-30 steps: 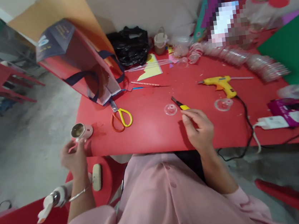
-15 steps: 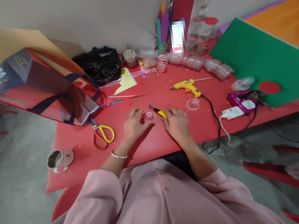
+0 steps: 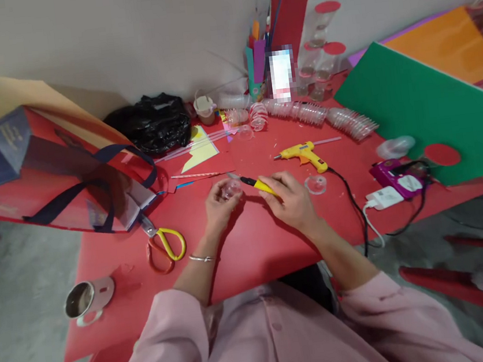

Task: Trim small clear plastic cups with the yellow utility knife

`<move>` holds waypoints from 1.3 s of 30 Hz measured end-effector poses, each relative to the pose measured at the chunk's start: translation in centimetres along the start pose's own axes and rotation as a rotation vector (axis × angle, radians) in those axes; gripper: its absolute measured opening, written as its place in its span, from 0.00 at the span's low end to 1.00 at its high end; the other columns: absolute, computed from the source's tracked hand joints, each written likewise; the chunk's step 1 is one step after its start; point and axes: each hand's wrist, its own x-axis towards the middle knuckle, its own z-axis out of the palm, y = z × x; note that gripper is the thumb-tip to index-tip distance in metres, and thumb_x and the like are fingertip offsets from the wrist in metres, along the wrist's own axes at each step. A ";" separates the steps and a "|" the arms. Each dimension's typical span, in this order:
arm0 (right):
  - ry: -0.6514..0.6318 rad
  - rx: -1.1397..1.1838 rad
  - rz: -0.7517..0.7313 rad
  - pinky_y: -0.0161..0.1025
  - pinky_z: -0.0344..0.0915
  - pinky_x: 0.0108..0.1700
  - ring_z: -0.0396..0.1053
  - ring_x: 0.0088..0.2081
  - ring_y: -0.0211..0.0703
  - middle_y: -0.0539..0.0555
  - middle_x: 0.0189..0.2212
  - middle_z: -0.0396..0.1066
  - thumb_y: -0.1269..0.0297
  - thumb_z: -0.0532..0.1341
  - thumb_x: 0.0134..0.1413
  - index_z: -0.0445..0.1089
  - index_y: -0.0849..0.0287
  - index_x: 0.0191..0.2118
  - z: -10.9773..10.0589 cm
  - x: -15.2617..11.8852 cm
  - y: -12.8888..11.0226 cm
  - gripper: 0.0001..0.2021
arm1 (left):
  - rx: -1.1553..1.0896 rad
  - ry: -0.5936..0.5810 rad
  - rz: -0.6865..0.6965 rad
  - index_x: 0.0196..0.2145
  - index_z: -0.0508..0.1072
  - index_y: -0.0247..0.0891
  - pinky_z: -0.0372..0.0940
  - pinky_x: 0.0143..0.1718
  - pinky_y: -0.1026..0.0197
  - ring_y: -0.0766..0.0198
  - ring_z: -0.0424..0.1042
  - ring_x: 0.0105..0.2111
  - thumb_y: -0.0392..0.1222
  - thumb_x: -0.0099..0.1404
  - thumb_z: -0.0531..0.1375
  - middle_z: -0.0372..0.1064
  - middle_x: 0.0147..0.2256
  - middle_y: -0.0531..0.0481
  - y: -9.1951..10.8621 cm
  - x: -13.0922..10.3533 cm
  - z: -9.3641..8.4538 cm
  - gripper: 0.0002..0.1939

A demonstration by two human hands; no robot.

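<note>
Landmark: yellow glue gun (image 3: 306, 154), lying on the red counter (image 3: 250, 255), nozzle pointing left, clear glue stick poking out the back, black cord (image 3: 348, 195) trailing toward the person.

Left hand (image 3: 221, 205) is sitting left of the glue gun and a bit nearer the person, fingers curling around a clear plastic piece (image 3: 230, 188) and gripping it. Right hand (image 3: 289, 200) is working just on the near side of the glue gun, fingers closing around the yellow handle of a utility knife (image 3: 263, 186). Blade is pointing left, reaching the far edge of the clear piece; can't tell if it's touching. Bracelet (image 3: 202, 258) is circling the left wrist.

Second clear disc (image 3: 315, 184) is lying just on the near side of the glue gun. Scissors (image 3: 172, 244) are resting well left of it, nearer the person; mug (image 3: 101, 295) is sitting farther left and nearer still. Large paper bag (image 3: 61, 172) is leaning far left of the gun. Yellow paper (image 3: 200, 152) is lying left and slightly beyond. Stacked clear plastic cups (image 3: 303, 113) are running along behind the gun. Green sheet (image 3: 430, 113) is slanting to its right, white adapter (image 3: 385, 196) sitting right and nearer.
</note>
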 end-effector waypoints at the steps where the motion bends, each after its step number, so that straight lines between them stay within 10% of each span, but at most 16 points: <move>1: 0.015 -0.013 -0.025 0.44 0.72 0.49 0.73 0.47 0.47 0.58 0.47 0.74 0.57 0.60 0.69 0.73 0.52 0.61 0.2 0.1 0.3 0.19 | -0.050 0.028 -0.020 0.49 0.72 0.41 0.67 0.27 0.67 0.71 0.70 0.25 0.42 0.55 0.71 0.75 0.36 0.51 -0.1 0.1 -0.1 0.24; 10: 0.135 -0.035 -0.189 0.39 0.73 0.43 0.75 0.42 0.44 0.59 0.44 0.75 0.64 0.65 0.64 0.73 0.54 0.61 1.6 -1.0 1.4 0.20 | -0.461 -0.043 -0.189 0.46 0.72 0.41 0.72 0.23 0.64 0.65 0.76 0.27 0.42 0.50 0.76 0.77 0.39 0.49 1.9 0.4 -0.2 0.27; 39: 0.130 0.052 -0.173 0.42 0.72 0.47 0.73 0.43 0.44 0.57 0.45 0.76 0.65 0.65 0.65 0.70 0.47 0.65 1.9 -0.9 1.5 0.23 | -0.694 -0.091 -0.362 0.46 0.75 0.41 0.70 0.28 0.66 0.64 0.78 0.33 0.45 0.57 0.74 0.77 0.41 0.48 3.2 -0.8 -0.3 0.21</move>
